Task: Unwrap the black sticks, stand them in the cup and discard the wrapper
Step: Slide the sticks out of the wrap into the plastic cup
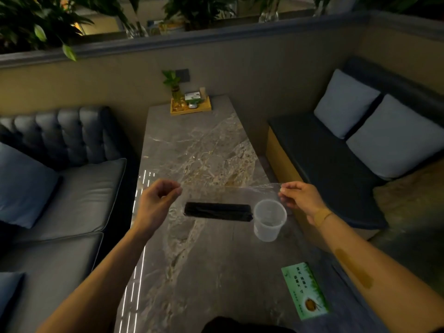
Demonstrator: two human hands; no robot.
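A bundle of black sticks point(218, 211) lies lengthwise across the marble table point(192, 272), inside a clear plastic wrapper point(225, 193) stretched above it. My left hand point(157, 200) pinches the wrapper's left corner, and my right hand point(300, 200) pinches its right corner, holding the film taut between them. A translucent plastic cup point(269, 219) stands upright just right of the sticks, below my right hand.
A green printed card point(305, 290) lies near the table's right front edge. A wooden tray point(191, 105) with a small plant sits at the far end. Sofas with cushions flank the table on both sides.
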